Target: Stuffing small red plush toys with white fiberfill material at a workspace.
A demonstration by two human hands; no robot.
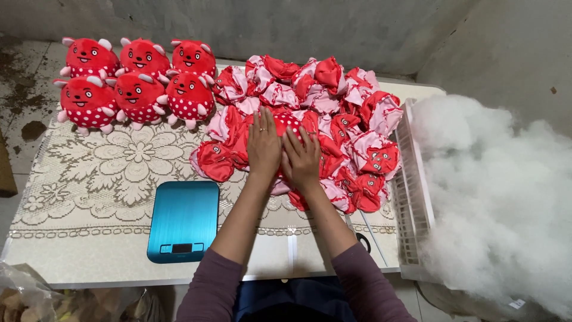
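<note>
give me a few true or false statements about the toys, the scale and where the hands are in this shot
1. Both hands rest on the pile of unstuffed red and pink toy skins. True: the left hand and right hand lie flat on it, side by side.
2. The blue scale has a toy on it. False: its top is bare.
3. Six stuffed red toys sit in two rows at the table's far left. True.
4. The white stuffing is heaped to the person's left. False: it is on the right, past the white basket.
5. The left hand holds scissors. False: it lies open on the skins.
</note>
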